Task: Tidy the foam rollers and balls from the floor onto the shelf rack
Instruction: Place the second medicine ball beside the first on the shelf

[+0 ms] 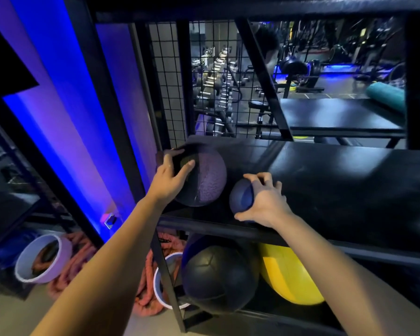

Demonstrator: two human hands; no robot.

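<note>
A large textured grey-and-black ball [207, 177] sits at the left end of the black shelf [337, 180] of the rack. My left hand [171, 177] lies on its left side with spread fingers. To its right a smaller blue ball [240, 196] rests on the same shelf, and my right hand [264, 202] grips it from the right with curled fingers. On the level below sit a big black ball [218, 277] and a yellow ball [284, 275]. A teal foam roller [386, 94] lies on a higher shelf at the far right.
Black rack posts and a diagonal brace frame the shelf; a wire mesh panel [170, 88] closes the back left. Two white buckets [43, 258] and an orange rope [80, 258] lie on the floor at the left. Gym equipment stands beyond the rack.
</note>
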